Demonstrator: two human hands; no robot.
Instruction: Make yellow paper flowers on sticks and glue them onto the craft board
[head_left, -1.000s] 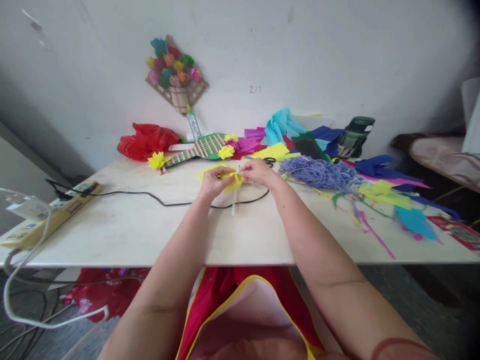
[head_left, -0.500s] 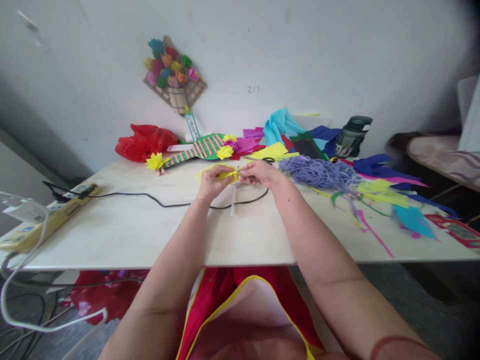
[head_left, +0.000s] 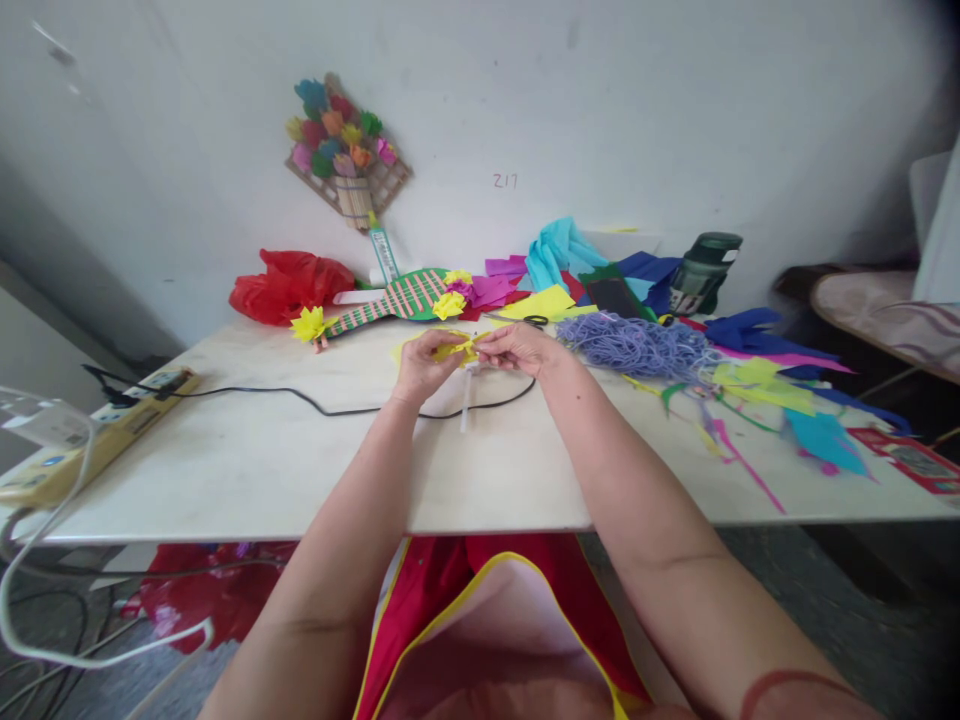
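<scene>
Over the middle of the table, my left hand pinches a piece of yellow crepe paper between thumb and fingers. My right hand meets it from the other side, fingertips closed on the paper's right end. Small folds show where the fingertips come together. Just below the hands a translucent white stick points toward me; its far end is hidden behind them. A black cord curves along the table to that spot. More pale yellow paper shows behind my left hand.
Behind the hands lies a green woven paper instrument shape with yellow flowers. Scissors, purple string, coloured paper and a dark bottle are at the right. A power strip sits on the left, a red bag at the back.
My right hand's fingertips have shifted slightly on the yellow paper. My left hand keeps its pinch, and the things on the table stay where they were.
</scene>
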